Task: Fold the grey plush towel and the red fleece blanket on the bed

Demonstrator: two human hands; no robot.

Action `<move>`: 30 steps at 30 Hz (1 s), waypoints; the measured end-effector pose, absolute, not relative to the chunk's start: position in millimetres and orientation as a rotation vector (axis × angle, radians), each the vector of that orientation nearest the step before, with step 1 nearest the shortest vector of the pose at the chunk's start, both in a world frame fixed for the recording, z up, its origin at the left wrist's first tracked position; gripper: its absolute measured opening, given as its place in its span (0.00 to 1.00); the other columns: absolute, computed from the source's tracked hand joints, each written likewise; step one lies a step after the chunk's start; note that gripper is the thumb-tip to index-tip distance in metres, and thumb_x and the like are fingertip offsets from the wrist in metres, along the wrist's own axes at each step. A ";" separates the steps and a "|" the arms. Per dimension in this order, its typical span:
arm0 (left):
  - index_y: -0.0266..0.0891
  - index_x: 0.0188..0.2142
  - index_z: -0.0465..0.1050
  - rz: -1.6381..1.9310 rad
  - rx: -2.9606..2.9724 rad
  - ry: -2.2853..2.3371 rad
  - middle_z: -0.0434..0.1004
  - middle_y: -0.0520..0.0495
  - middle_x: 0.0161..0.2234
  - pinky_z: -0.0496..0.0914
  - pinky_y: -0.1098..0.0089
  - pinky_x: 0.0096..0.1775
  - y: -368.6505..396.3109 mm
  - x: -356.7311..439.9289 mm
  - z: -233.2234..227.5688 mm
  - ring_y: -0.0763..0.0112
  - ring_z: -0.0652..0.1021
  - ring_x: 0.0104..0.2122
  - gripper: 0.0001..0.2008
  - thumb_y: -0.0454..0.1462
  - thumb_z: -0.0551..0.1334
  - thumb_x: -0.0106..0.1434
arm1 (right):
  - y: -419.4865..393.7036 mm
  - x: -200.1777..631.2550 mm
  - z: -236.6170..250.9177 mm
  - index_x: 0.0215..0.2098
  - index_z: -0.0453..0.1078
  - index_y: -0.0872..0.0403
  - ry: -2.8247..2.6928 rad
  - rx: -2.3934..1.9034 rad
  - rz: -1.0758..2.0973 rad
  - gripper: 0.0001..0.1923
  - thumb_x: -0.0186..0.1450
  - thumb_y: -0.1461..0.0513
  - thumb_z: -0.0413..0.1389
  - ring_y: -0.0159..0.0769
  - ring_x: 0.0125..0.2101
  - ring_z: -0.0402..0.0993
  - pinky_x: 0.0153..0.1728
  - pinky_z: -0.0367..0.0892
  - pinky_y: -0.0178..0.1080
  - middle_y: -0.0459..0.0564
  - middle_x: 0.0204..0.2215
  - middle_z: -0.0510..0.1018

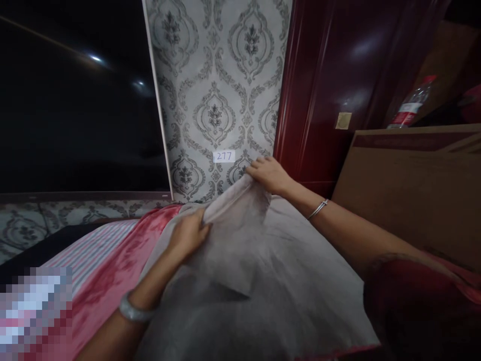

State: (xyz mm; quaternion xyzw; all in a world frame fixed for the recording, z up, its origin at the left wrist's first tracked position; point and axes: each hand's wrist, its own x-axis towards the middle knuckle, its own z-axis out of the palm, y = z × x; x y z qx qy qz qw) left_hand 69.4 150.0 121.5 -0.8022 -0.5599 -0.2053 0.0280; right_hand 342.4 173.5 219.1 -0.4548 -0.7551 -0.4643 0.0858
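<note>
A large piece of grey fabric (240,250) spreads across the middle of the head view, with its far edge lifted and pulled between my two hands. My left hand (188,233) grips that edge on the left, slightly blurred. Higher up and to the right, my right hand (269,175) has its fingers curled over the same edge near the wall. The cloth hangs in soft folds below both hands. What kind of textile item it is cannot be made out. A pink plush cloth (128,260) and a striped cloth (97,243) lie to its left.
A big black television screen (75,100) stands at the left before a patterned wall (214,65). A paper label reading 277 (224,156) is on the wall. At the right are a dark red door (319,75), a cardboard box (413,185) and a plastic bottle (409,111) on it.
</note>
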 end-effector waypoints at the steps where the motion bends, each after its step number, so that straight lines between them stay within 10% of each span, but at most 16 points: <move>1: 0.42 0.48 0.69 -0.626 -2.388 -1.720 0.79 0.42 0.39 0.68 0.65 0.41 153.1 68.5 143.1 0.54 0.79 0.42 0.13 0.41 0.58 0.66 | 171.9 348.2 229.7 0.43 0.71 0.55 -2.157 -1.340 -1.416 0.10 0.71 0.68 0.47 0.42 0.40 0.65 0.41 0.57 0.44 0.53 0.37 0.75; 7: 0.42 0.48 0.69 -0.605 -2.153 -1.383 0.76 0.40 0.44 0.67 0.58 0.46 142.1 46.4 169.8 0.52 0.75 0.46 0.13 0.38 0.58 0.64 | 115.9 386.8 189.3 0.44 0.71 0.54 -1.867 -1.227 -1.267 0.11 0.67 0.66 0.49 0.47 0.42 0.64 0.50 0.59 0.54 0.54 0.36 0.72; 16: 0.46 0.47 0.76 -0.257 -2.679 -1.132 0.78 0.41 0.44 0.70 0.58 0.45 84.0 -8.9 -57.1 0.57 0.76 0.44 0.24 0.23 0.53 0.58 | -11.3 369.7 -89.1 0.48 0.70 0.51 -2.049 -1.263 -0.553 0.24 0.57 0.74 0.47 0.44 0.42 0.71 0.43 0.70 0.48 0.53 0.39 0.75; 24: 0.48 0.47 0.76 -0.452 -3.070 -1.307 0.80 0.46 0.47 0.73 0.59 0.49 94.8 5.4 10.7 0.60 0.79 0.46 0.17 0.36 0.54 0.63 | 6.2 385.3 -34.8 0.43 0.73 0.49 -1.878 -1.347 -0.171 0.09 0.69 0.60 0.52 0.43 0.37 0.76 0.47 0.71 0.51 0.52 0.35 0.79; 30: 0.32 0.65 0.60 -0.433 -2.972 -1.297 0.62 0.36 0.66 0.59 0.58 0.64 168.0 124.8 37.3 0.59 0.64 0.65 0.28 0.34 0.51 0.66 | 131.6 346.1 5.6 0.67 0.57 0.62 -1.767 -1.701 -0.128 0.29 0.70 0.60 0.43 0.49 0.64 0.59 0.61 0.59 0.54 0.65 0.64 0.64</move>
